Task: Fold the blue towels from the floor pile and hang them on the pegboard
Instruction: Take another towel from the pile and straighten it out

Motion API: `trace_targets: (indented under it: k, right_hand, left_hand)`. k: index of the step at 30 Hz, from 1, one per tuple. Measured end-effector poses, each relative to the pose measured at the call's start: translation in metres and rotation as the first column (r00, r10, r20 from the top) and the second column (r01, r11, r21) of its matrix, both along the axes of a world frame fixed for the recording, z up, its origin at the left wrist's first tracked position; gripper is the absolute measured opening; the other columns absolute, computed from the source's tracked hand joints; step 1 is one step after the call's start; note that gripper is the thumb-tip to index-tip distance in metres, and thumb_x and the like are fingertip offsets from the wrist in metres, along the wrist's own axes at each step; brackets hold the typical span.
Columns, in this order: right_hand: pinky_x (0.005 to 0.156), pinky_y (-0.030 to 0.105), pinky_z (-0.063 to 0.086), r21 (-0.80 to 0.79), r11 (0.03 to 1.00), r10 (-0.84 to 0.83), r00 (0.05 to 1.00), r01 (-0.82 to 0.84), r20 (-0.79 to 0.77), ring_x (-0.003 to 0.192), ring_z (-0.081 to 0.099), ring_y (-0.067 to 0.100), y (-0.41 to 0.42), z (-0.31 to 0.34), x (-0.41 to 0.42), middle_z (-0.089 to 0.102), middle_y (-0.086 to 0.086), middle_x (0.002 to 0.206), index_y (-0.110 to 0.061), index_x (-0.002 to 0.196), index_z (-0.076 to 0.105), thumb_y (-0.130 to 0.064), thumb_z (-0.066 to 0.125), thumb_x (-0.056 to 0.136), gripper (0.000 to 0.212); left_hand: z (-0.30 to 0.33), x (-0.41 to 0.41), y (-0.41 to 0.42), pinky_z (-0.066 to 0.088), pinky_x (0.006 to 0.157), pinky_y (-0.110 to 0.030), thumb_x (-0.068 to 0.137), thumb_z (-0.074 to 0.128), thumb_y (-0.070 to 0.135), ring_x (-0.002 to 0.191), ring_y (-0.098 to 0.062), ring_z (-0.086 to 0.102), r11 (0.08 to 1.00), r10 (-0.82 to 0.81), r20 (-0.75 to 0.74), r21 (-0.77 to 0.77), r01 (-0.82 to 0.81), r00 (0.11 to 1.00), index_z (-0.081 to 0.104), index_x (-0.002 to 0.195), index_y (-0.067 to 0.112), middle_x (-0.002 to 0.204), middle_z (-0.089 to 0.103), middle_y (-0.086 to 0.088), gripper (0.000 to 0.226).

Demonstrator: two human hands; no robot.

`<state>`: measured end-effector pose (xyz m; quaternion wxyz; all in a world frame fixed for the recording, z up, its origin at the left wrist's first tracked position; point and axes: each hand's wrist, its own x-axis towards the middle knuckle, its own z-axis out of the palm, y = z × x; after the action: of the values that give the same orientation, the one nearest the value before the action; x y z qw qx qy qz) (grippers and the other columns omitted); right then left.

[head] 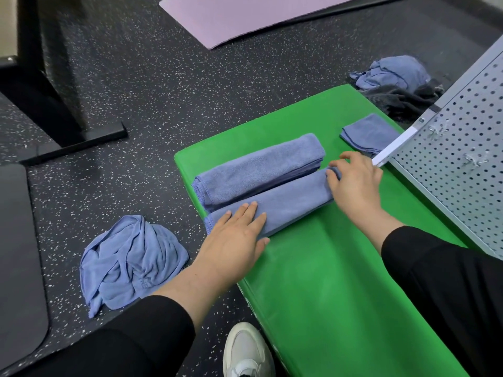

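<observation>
A long blue towel [288,202], folded lengthwise, lies on the green mat [326,281]. My left hand [234,240] presses flat on its near-left end with straight fingers. My right hand [353,180] grips its far-right end, fingers curled over the cloth. Behind it lies a second folded blue towel [258,170]. A smaller folded blue towel [364,133] sits farther right, partly under the pegboard's edge. A crumpled blue towel [128,259] lies on the floor at left. Another crumpled blue pile [392,70] lies at the far right. The grey pegboard [462,153] stands at the right.
A dark grey cloth [400,99] lies under the far blue pile. A pink mat [245,14] is spread on the speckled floor at the back. A black equipment frame [68,104] stands at left, with a black mat [19,254] beside it. My white shoe [245,352] is at the bottom.
</observation>
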<state>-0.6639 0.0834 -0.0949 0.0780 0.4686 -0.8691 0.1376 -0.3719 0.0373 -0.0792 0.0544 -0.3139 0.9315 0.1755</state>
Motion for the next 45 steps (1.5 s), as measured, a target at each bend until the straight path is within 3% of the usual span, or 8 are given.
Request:
trace_targets:
  k: [6,13,21,25,33,38,42,45]
  right_hand:
    - [0.118,0.054,0.022,0.032,0.995,0.087,0.993,-0.09,0.085,0.145,0.036,0.028,0.004,0.008,0.02,0.046,0.009,0.154,-0.015,0.13,0.066,-0.031,0.054,0.1,0.036]
    - [0.104,0.039,0.041,-0.142,0.825,0.565,0.799,-0.547,0.207,0.119,0.06,0.033,-0.054,0.082,0.129,0.065,0.011,0.128,-0.007,0.121,0.068,-0.033,0.05,0.099,0.038]
    - [0.095,0.037,0.049,0.548,0.338,0.686,0.599,-0.765,0.413,0.117,0.061,0.031,-0.134,0.091,0.328,0.066,0.008,0.13,-0.018,0.13,0.061,-0.041,0.049,0.102,0.037]
    - [0.095,0.039,0.049,0.667,0.241,0.654,0.626,-0.705,0.425,0.118,0.059,0.034,-0.157,0.026,0.38,0.062,0.014,0.133,-0.019,0.134,0.055,-0.033,0.046,0.101,0.037]
    - [0.072,0.032,0.042,0.754,0.098,0.487,0.692,-0.65,0.533,0.089,0.059,0.031,-0.155,-0.102,0.434,0.061,0.018,0.125,-0.029,0.161,0.01,-0.015,0.051,0.098,0.076]
    - [0.101,0.047,0.044,0.761,0.25,0.462,0.765,-0.598,0.449,0.125,0.049,0.039,-0.15,-0.138,0.452,0.04,0.015,0.144,-0.029,0.156,0.025,-0.013,0.051,0.094,0.069]
    - [0.068,0.03,0.042,0.649,0.471,0.52,0.782,-0.597,0.343,0.085,0.056,0.025,-0.15,-0.139,0.455,0.05,0.003,0.085,-0.009,0.1,0.063,-0.015,0.06,0.09,0.013]
    - [0.06,0.032,0.031,0.408,0.717,0.443,0.821,-0.565,0.359,0.077,0.058,0.031,-0.153,-0.119,0.449,0.055,0.009,0.074,0.001,0.098,0.062,-0.016,0.061,0.094,0.018]
  left_hand:
    - [0.022,0.011,0.001,0.016,0.123,-0.031,0.107,0.041,0.038,0.154,-0.019,0.023,0.994,0.106,-0.159,0.054,-0.098,0.982,0.041,0.152,0.017,0.165,0.028,-0.005,0.05]
    - [0.061,0.083,-0.025,0.05,0.087,-0.039,0.104,0.046,0.038,0.112,-0.028,0.062,0.911,0.408,-0.208,0.026,-0.412,0.889,0.06,0.129,0.021,0.123,0.068,-0.002,0.034]
    - [0.045,0.271,-0.064,0.045,0.07,-0.035,0.104,0.041,0.04,0.097,-0.028,0.062,0.79,0.611,0.052,-0.107,-0.604,0.79,0.058,0.107,0.018,0.101,0.063,-0.001,0.028]
    - [0.019,0.332,-0.068,0.035,0.065,-0.033,0.102,0.04,0.036,0.085,-0.03,0.056,0.746,0.66,0.2,-0.055,-0.664,0.724,0.043,0.084,0.02,0.084,0.047,0.0,0.024]
    - [-0.032,0.363,-0.084,0.038,0.069,-0.033,0.099,0.042,0.03,0.085,-0.028,0.053,0.754,0.573,0.315,0.161,-0.637,0.757,0.061,0.108,0.016,0.103,0.061,-0.007,0.025]
    - [-0.04,0.364,-0.097,0.035,0.067,-0.031,0.099,0.042,0.024,0.086,-0.027,0.053,0.718,0.596,0.312,0.206,-0.665,0.74,0.06,0.106,0.015,0.095,0.056,-0.003,0.021]
    - [-0.042,0.37,-0.1,0.038,0.071,-0.032,0.1,0.043,0.026,0.092,-0.026,0.057,0.705,0.612,0.296,0.217,-0.675,0.734,0.062,0.118,0.016,0.109,0.064,-0.005,0.029]
    - [-0.037,0.374,-0.101,0.037,0.069,-0.032,0.1,0.043,0.028,0.093,-0.026,0.06,0.717,0.609,0.289,0.196,-0.669,0.738,0.063,0.116,0.017,0.105,0.065,-0.004,0.028]
